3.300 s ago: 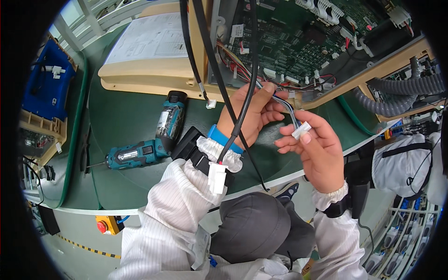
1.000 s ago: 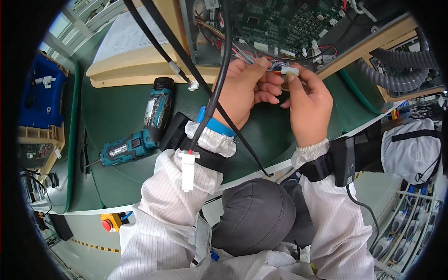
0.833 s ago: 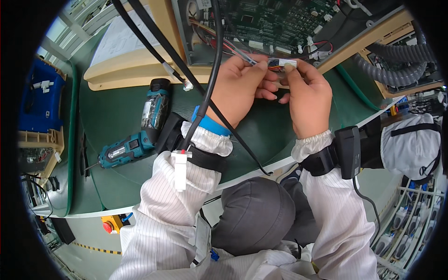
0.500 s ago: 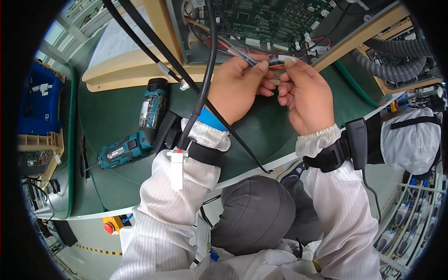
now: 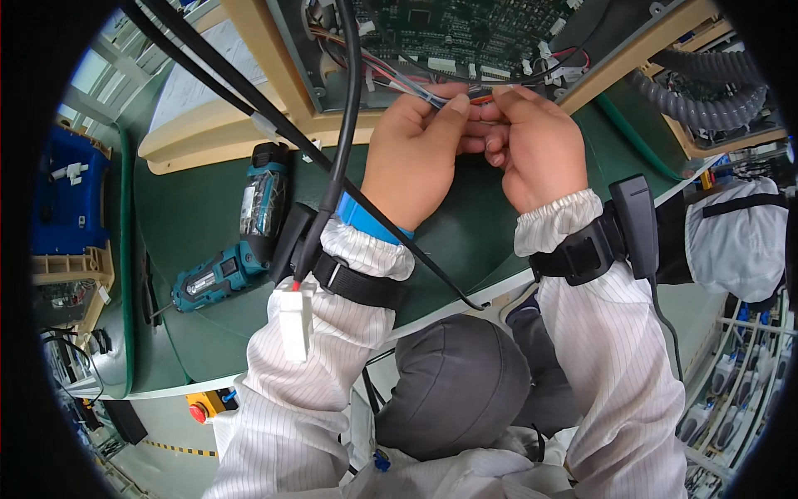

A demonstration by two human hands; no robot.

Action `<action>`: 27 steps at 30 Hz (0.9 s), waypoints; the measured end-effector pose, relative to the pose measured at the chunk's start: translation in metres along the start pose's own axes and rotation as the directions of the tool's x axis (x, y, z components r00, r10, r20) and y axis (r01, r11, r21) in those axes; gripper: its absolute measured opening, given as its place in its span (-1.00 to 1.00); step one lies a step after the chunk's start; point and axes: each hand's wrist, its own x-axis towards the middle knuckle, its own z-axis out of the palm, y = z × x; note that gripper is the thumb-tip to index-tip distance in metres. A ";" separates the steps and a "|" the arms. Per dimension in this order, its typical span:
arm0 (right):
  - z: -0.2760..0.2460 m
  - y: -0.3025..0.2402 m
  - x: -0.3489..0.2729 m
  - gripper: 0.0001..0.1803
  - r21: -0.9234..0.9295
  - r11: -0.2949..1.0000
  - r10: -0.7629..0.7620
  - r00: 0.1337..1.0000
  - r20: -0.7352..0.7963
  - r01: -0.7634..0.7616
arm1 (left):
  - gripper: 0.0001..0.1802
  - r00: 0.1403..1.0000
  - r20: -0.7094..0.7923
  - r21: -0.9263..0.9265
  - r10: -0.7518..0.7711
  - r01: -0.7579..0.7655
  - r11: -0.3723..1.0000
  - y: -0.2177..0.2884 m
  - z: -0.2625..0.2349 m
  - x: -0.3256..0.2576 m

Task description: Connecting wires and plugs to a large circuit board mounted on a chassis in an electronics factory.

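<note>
Between the pinched fingers [image 5: 452, 113] of left hand [image 5: 414, 158] and right hand [image 5: 544, 148], we hold thin multicoloured wires [image 5: 481, 100], no finished connection visible.

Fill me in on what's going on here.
A person works bare-handed at a green workbench. The left grip and right grip pinch thin coloured wires close together, just in front of an open housing with a green circuit board. The fingers hide the wires' ends. A teal power screwdriver lies to the left, and a white connector hangs over the left sleeve.
</note>
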 end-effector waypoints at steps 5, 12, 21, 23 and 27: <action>0.011 -0.003 -0.003 -0.86 0.028 0.999 0.025 0.998 -0.055 -0.024 | -0.65 1.000 0.017 -0.031 -0.007 0.007 0.999 0.004 -0.001 0.001; 0.013 -0.002 0.000 -0.88 0.095 0.993 0.084 0.991 -0.100 -0.074 | -0.64 0.999 0.020 0.002 -0.047 0.047 0.999 0.006 -0.004 -0.001; 0.017 -0.002 0.006 -0.89 0.202 0.972 0.146 0.983 -0.110 -0.121 | -0.63 0.997 0.046 0.061 -0.062 0.060 0.996 0.007 -0.008 0.000; 0.019 0.000 0.006 -0.90 0.258 0.952 0.181 0.982 -0.052 -0.162 | -0.62 0.996 0.064 0.063 -0.069 0.065 0.996 0.007 -0.010 -0.002; 0.017 0.011 0.014 -0.92 0.272 0.952 0.160 0.985 -0.058 -0.139 | -0.65 0.996 -0.021 0.016 -0.083 0.083 0.996 0.009 -0.007 -0.008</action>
